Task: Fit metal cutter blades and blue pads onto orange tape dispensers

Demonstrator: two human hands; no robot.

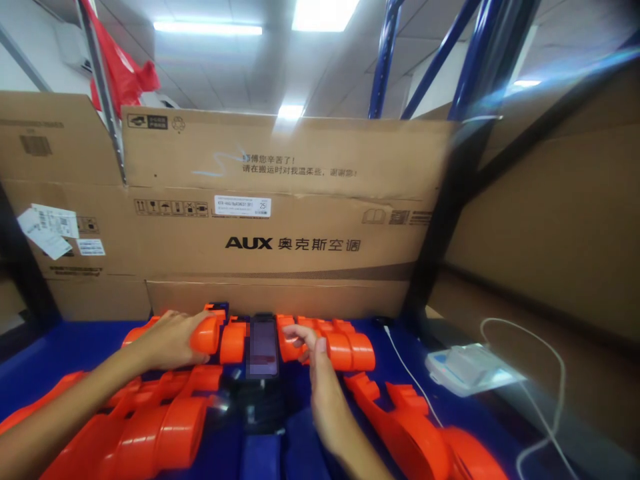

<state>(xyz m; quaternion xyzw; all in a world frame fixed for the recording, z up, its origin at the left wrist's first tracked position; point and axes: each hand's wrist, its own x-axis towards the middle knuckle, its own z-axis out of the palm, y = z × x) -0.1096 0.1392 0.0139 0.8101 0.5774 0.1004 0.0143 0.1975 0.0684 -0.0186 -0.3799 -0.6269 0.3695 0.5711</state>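
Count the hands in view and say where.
2: the left hand at an orange piece left of the phone; the right hand right of the phone, near other orange pieces. No others visible.

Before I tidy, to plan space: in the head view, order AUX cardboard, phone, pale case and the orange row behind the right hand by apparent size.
1. AUX cardboard
2. Orange row, partly hidden, and pale case: too alike to rank
3. Phone
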